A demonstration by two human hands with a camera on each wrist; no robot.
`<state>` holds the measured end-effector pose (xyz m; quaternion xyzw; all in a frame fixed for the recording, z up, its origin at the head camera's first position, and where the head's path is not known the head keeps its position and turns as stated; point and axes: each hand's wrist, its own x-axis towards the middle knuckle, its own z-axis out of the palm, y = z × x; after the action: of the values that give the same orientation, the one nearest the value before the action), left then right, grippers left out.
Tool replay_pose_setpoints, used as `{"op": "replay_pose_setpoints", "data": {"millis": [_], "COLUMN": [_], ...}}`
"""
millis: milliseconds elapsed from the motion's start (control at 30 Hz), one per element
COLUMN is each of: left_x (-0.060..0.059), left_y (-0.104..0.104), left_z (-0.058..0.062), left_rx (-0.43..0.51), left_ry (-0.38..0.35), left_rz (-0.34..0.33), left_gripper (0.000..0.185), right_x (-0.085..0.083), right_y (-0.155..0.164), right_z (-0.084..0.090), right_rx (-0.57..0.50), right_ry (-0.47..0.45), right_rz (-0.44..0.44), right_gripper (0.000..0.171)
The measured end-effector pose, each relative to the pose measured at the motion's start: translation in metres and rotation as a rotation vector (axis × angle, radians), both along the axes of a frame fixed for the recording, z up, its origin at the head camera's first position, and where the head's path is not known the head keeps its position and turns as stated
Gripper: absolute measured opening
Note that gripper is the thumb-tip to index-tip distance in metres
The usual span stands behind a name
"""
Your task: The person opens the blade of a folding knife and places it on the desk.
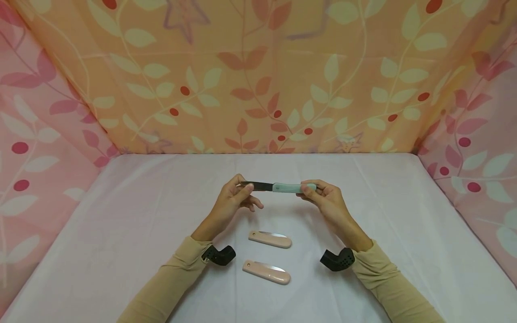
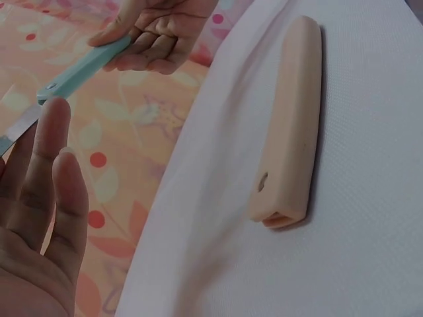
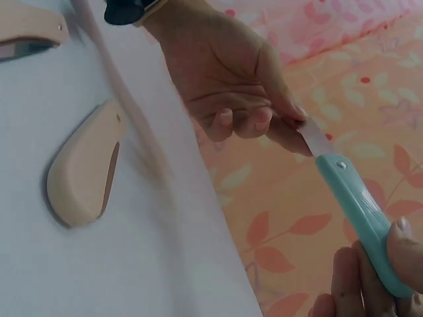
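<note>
A folding knife with a mint-green handle (image 1: 288, 187) and its dark blade (image 1: 258, 185) unfolded is held level above the table, between both hands. My left hand (image 1: 236, 195) pinches the blade near its tip. My right hand (image 1: 321, 192) grips the end of the handle. In the left wrist view the green handle (image 2: 82, 66) and blade (image 2: 18, 127) lie behind my left fingers (image 2: 49, 165). In the right wrist view the handle (image 3: 360, 214) runs from my right fingers (image 3: 403, 254) up to the left hand (image 3: 238, 79).
Two folded knives with pink handles lie on the white tablecloth (image 1: 121, 224) below my hands, one nearer them (image 1: 269, 239), one closer to me (image 1: 266, 272). Leaf-patterned cloth walls (image 1: 258, 76) stand at the back and both sides.
</note>
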<state>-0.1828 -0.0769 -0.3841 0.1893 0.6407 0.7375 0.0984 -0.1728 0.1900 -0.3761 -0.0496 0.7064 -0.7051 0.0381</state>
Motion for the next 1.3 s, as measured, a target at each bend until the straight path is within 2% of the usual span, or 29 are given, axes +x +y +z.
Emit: {"op": "replay_pose_setpoints", "data": {"millis": [233, 467, 700, 933, 1133, 1300], "left_x": [-0.0011, -0.0017, -0.0032, -0.004, -0.004, -0.0041], "left_y": [-0.0005, -0.0008, -0.0012, -0.0014, -0.0009, -0.0017], "left_z": [-0.0006, -0.0019, -0.0031, -0.0028, -0.0022, -0.0019], "left_rx": [-0.024, -0.041, -0.046, -0.063, -0.093, -0.102], "left_ry": [-0.002, -0.006, -0.014, -0.009, -0.003, 0.001], "left_rz": [0.06, 0.09, 0.106, 0.125, 0.14, 0.148], "left_gripper": [0.014, 0.015, 0.018, 0.021, 0.02, 0.021], "right_x": [-0.0019, -0.0014, 0.0001, 0.0017, 0.0039, 0.0039], "right_y": [0.0042, 0.007, 0.0076, 0.005, 0.0022, -0.0008], "right_z": [-0.0024, -0.0024, -0.0014, -0.0012, -0.0036, -0.0067], "right_rx": [0.078, 0.193, 0.383, 0.478, 0.59, 0.659], "right_ry": [0.027, 0.038, 0.13, 0.196, 0.325, 0.528], "right_rz": [0.044, 0.054, 0.049, 0.066, 0.051, 0.053], "right_gripper": [0.037, 0.038, 0.03, 0.028, 0.026, 0.028]}}
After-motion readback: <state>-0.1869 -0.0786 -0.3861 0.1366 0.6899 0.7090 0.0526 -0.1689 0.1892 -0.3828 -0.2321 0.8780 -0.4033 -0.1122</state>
